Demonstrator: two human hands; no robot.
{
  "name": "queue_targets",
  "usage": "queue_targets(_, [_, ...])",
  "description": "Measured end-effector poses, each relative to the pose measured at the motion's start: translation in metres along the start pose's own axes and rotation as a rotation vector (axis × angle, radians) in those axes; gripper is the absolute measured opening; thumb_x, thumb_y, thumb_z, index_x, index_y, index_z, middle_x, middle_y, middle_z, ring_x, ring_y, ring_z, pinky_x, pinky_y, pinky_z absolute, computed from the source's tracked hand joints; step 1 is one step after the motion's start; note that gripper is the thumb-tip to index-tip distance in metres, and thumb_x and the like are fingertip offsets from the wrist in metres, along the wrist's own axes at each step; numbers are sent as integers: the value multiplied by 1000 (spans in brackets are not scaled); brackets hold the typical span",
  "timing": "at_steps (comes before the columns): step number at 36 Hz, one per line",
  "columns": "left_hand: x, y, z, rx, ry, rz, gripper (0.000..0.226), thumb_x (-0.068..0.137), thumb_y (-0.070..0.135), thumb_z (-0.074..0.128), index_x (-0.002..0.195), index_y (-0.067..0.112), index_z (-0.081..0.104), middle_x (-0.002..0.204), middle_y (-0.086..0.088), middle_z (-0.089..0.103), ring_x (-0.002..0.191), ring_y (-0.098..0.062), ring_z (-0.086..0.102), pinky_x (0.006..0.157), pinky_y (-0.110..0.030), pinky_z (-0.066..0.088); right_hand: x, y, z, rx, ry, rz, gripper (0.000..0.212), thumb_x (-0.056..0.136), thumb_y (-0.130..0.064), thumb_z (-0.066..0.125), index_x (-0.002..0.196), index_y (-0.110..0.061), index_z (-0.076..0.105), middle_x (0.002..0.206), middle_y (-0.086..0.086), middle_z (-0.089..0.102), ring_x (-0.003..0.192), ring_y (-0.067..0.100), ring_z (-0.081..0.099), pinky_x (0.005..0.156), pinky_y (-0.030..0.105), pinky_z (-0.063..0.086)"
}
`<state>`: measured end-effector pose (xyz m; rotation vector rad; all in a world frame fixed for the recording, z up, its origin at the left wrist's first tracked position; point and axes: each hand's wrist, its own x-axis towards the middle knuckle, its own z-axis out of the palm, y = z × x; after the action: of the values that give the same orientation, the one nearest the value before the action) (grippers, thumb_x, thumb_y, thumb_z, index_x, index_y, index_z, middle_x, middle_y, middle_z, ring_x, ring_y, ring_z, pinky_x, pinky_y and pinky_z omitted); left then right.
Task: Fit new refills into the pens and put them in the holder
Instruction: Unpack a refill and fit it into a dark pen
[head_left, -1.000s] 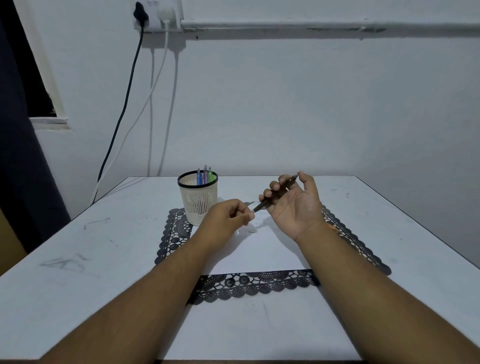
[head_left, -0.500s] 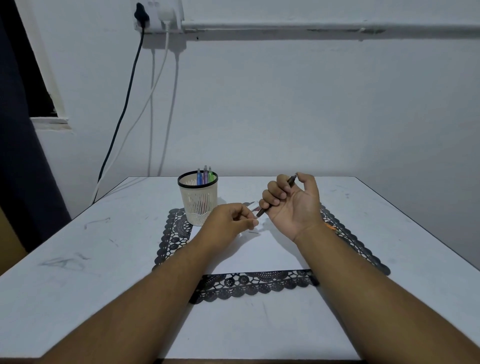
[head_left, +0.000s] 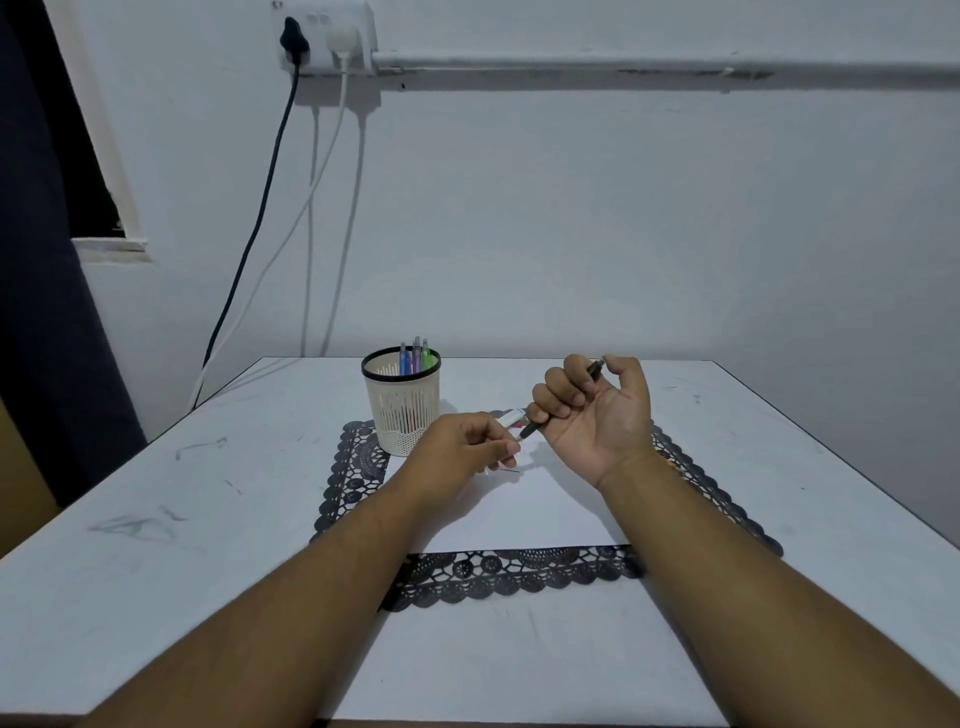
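Observation:
My right hand (head_left: 597, 415) is closed palm-up around a dark pen (head_left: 535, 427), whose tip points down-left and whose rear end sticks out by the thumb. My left hand (head_left: 462, 449) pinches something thin, seemingly a refill, right at the pen's tip; the item itself is mostly hidden by my fingers. A small white object (head_left: 511, 415) lies just behind my left fingers. The cream mesh holder (head_left: 402, 402) with a black rim stands to the left of my hands and contains three coloured pens (head_left: 415, 356).
A white sheet (head_left: 519, 512) lies on a black lace mat (head_left: 498, 569) in the middle of the white table (head_left: 156, 519). Cables (head_left: 260, 223) hang from a wall socket at the back left. A dark curtain stands at the far left.
My right fingers have curled tighter around the pen. My left hand has moved closer, so its fingertips now meet the pen's tip.

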<state>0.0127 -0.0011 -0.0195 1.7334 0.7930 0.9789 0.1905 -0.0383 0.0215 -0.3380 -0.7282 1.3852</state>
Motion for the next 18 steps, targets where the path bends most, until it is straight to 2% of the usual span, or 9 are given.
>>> queue_targets(9, [0, 2, -2, -2, -24, 6, 7, 92, 8, 73, 86, 4, 74, 76, -6, 73, 69, -13, 57, 68, -22, 45, -1, -1, -1, 12, -10, 10, 33, 84, -40, 42, 62, -19, 29, 61, 0, 20, 60, 19, 17, 59, 33, 25])
queue_targets(18, [1, 3, -3, -7, -24, 6, 8, 91, 9, 73, 84, 7, 74, 76, -8, 74, 70, -14, 57, 72, -27, 45, -1, -1, -2, 23, -14, 12, 35, 85, -41, 43, 63, -19, 28, 62, 0, 19, 61, 19, 17, 61, 34, 25])
